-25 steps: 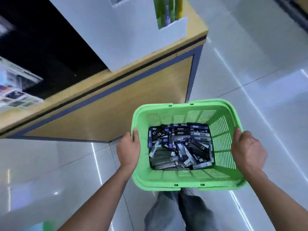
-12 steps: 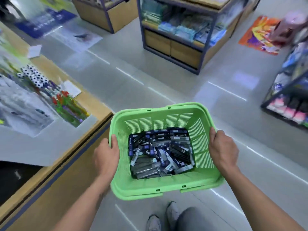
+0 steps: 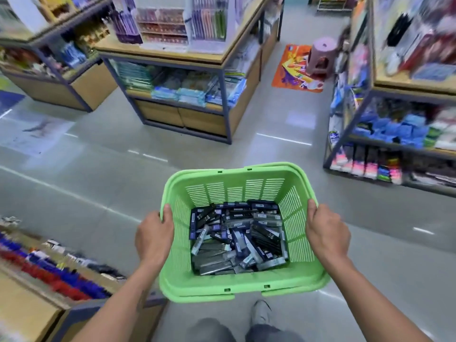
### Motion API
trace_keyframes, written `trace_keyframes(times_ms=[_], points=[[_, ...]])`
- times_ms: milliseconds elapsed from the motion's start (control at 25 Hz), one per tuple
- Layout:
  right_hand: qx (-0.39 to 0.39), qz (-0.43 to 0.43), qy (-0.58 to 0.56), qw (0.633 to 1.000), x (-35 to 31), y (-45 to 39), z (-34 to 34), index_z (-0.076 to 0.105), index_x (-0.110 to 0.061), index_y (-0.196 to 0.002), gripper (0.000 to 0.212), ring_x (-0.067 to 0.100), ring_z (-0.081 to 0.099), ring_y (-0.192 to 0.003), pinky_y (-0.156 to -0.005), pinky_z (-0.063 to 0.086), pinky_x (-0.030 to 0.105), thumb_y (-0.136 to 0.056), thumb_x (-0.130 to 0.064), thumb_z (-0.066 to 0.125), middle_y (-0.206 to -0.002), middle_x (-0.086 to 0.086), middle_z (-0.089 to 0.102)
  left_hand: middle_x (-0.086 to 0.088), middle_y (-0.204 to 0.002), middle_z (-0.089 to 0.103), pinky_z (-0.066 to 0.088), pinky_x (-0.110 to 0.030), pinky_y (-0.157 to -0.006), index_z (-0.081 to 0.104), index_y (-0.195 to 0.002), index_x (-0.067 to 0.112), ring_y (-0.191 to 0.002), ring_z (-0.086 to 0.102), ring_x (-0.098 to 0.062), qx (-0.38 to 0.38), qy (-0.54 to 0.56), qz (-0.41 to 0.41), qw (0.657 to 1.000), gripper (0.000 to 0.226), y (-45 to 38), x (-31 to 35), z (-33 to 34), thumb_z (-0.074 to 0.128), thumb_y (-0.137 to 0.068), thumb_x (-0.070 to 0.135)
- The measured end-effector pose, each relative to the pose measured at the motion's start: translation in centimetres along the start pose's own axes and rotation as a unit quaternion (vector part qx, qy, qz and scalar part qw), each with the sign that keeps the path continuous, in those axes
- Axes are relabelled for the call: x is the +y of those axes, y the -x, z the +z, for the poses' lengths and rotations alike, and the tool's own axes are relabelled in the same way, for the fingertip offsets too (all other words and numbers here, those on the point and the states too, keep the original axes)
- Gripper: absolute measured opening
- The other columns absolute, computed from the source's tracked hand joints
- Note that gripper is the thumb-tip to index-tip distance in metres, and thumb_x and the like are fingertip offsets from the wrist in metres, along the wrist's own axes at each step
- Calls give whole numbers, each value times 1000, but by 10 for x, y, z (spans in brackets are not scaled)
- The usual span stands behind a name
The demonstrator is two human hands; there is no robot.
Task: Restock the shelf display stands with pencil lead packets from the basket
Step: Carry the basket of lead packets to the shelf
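1. The left hand (image 3: 154, 236) grasps the green basket's (image 3: 237, 283) left rim; the right hand (image 3: 327, 234) grasps its right rim.
2. Pencil lead packets (image 3: 238, 239) lie jumbled inside, pointing every way.

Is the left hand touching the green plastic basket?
Touching. The head view shows the left hand gripping the side rim of the green plastic basket, thumb hooked over the edge.

Open floor (image 3: 283, 154) ahead — shelf units (image 3: 187, 77), seemingly, flank it.
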State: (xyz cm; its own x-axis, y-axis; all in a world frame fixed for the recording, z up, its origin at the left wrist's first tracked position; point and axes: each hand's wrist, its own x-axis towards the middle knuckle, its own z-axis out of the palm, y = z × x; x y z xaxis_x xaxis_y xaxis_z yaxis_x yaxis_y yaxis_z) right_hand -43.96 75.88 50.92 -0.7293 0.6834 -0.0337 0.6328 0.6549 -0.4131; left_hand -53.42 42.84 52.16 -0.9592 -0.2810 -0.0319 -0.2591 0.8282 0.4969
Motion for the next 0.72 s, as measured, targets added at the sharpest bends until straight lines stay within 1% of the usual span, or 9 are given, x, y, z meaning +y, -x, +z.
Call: trace_keyframes(times_ms=[80,160,280,320,440,560,640,720], points=[[5,18,5,1000,-2,-40,-15,60,-2,-89,59,42,64,-79,-63,36,40,-108,-45,23,-86,24,67,-6,-58,53,37,-29,-49,50,-64,11,-49,47,-22,-5,9,14,1000,59,-28,42,16,35,-103,52],[9,43,-7,999,-9,-87,-26,58,-3,-86,58,41,61,-74,-62,37,40,-108,-44,24,-83,24,66,-6,-57,54,40,-32,-50,49,-63,11,-50,48,-24,-17,17,30,999,58,-64,89,32,36,-103,52],[16,73,-13,997,-21,-161,-30,47,-9,-81,48,31,45,-65,-60,32,39,-108,-42,25,-76,18,58,-6,-60,56,48,-36,-54,50,-66,12,-54,54,-27,-35,13,67,997,57,-128,161,65,36,-102,53],[18,84,-13,996,-25,-188,-27,46,-9,-81,47,30,43,-65,-60,31,39,-108,-42,25,-75,16,56,-6,-61,57,47,-36,-54,50,-67,11,-56,55,-27,-42,13,75,996,56,-152,184,79,36,-103,52],[26,109,-3,994,-43,-269,-18,45,-9,-81,49,29,44,-66,-61,34,39,-108,-43,23,-72,10,49,-8,-65,57,40,-35,-53,48,-68,11,-60,55,-28,-51,7,106,993,53,-225,248,121,38,-103,49],[45,143,-1,989,-67,-365,-14,46,-9,-83,48,28,44,-64,-61,33,37,-108,-42,22,-70,9,47,-9,-65,57,37,-37,-56,47,-68,11,-64,55,-32,-76,5,145,986,52,-313,329,159,39,-103,48],[61,163,-7,985,-84,-425,-20,48,-8,-84,47,25,41,-60,-58,29,36,-109,-40,24,-67,6,45,-7,-63,56,36,-37,-55,46,-67,11,-62,55,-30,-93,15,164,982,51,-364,388,177,39,-103,47],[75,174,-9,982,-95,-482,-28,46,-9,-79,49,23,38,-56,-55,27,36,-109,-40,24,-62,4,44,-5,-63,56,35,-36,-54,47,-67,12,-60,54,-26,-97,18,186,978,51,-405,442,194,39,-104,47]])
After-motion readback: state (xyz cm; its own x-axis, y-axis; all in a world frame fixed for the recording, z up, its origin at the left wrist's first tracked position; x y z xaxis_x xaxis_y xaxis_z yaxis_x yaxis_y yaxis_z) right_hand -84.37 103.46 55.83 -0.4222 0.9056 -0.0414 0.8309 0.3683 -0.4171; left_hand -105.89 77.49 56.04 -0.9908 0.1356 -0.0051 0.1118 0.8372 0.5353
